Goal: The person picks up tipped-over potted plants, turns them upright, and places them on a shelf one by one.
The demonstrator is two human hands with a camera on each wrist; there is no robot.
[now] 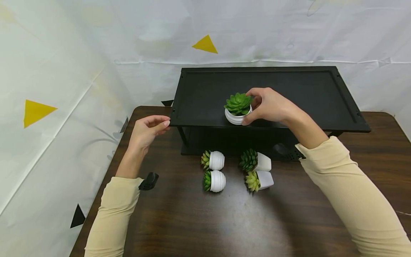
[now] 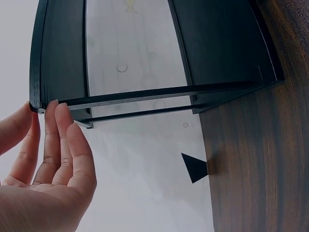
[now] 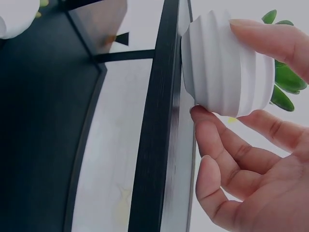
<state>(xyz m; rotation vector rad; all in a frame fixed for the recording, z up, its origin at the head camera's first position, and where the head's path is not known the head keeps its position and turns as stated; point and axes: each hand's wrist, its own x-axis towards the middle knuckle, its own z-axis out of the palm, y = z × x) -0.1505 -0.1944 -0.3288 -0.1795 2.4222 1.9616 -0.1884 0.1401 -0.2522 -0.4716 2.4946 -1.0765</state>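
Observation:
My right hand point(image 1: 271, 105) grips a potted succulent point(image 1: 238, 104) by the side of its ribbed white pot point(image 3: 224, 65), thumb on one side and fingers on the other. The plant is upright at the front edge of the black shelf's top board point(image 1: 298, 96), its pot base right at the surface. At the board's front left corner, my left hand point(image 1: 144, 132) pinches the edge between thumb and fingertips. The left wrist view shows this left hand point(image 2: 53, 169) beside the shelf's end bars point(image 2: 145, 97), its other fingers extended under the corner.
Two small succulents in round white pots point(image 1: 217, 160) lie on their sides on the brown wooden table point(image 1: 199, 228). Right of them lie two more in angular white pots point(image 1: 264, 162). The shelf's lower board point(image 2: 227, 43) is near the table, and white sheeting point(image 1: 154, 32) hangs behind.

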